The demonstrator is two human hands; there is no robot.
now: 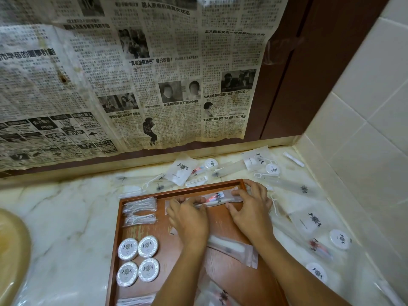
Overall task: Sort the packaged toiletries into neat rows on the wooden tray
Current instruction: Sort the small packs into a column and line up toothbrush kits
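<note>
Both hands (220, 213) – pinching toothbrush pkt (217, 198) at tray's (120, 217) far edge.

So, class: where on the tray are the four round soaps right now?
In the head view, the soaps sit two by two at the tray's near left, below the floss packets and left of the left hand.

Dim, yellowish indoor light with no clear source fills the frame. The marble surface (72, 217) shows soft pale sheen at lower left and lower right. Shadows are faint. Wide-angle bending curves the newspaper (132, 74) and the tiled wall (364, 107) toward the edges. Fine print is smeared, and the bottom corners are soft.
</note>
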